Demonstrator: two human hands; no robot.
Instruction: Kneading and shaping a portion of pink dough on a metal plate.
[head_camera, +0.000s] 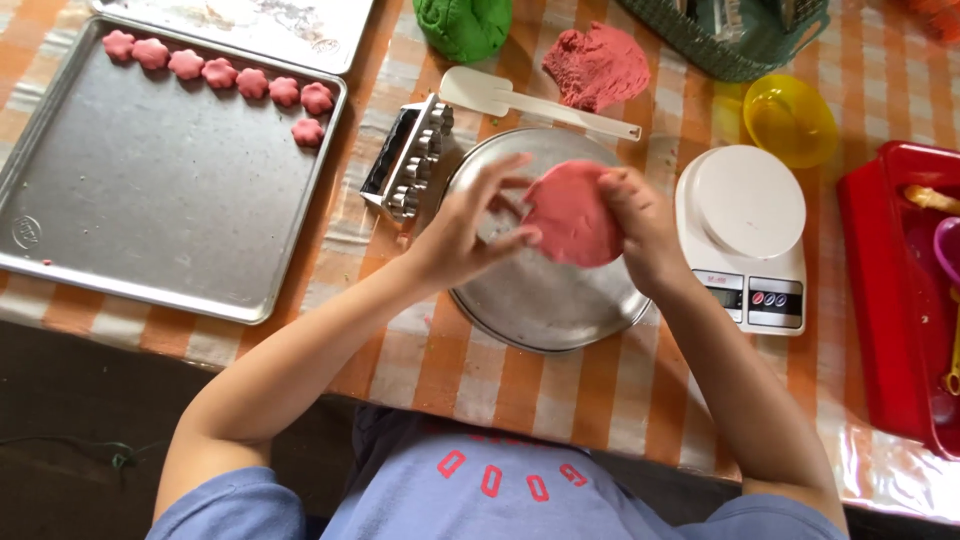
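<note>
Your left hand (462, 232) and right hand (640, 225) pinch a flattened pink dough disc (570, 213) at opposite edges, fingers pressed to it, above the round metal pan (540, 300); keep pressure even so it stays uniform.

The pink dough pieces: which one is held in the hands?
The flat round disc, pinched between left hand and right hand; the lump lies untouched.

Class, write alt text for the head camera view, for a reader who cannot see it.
Both hands, the left hand and the right hand, hold a flattened pink dough disc above a round metal plate on an orange checked tablecloth. To the left, a metal baking tray holds small pink flower-shaped dough pieces; a white kitchen scale stands to the right.
</note>
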